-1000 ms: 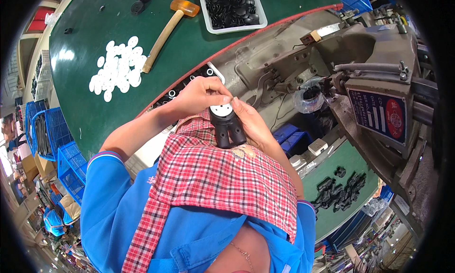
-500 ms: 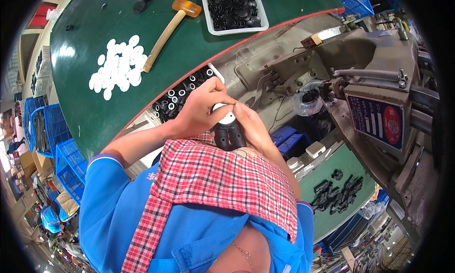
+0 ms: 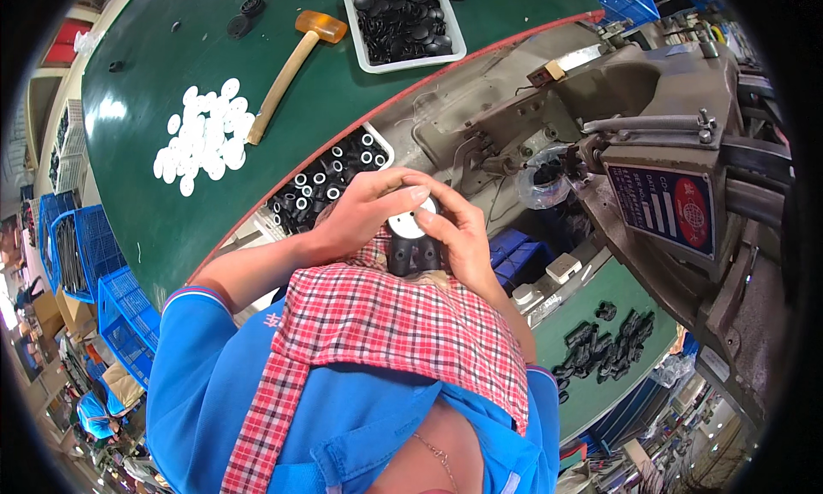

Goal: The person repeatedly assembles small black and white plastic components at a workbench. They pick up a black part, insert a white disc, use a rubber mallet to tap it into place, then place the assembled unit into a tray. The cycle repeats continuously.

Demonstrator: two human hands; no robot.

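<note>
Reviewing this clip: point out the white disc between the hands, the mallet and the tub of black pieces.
White disc (image 3: 405,226): head view, on its bare face.
Mallet (image 3: 287,75): head view, on its wooden handle.
Tub (image 3: 417,63): head view, on its near rim.

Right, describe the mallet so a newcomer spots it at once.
Find the green table, upper left. On it, between the white discs and the white tray of black parts, lies the mallet. Its amber head and long wooden handle set it apart from both.
</note>
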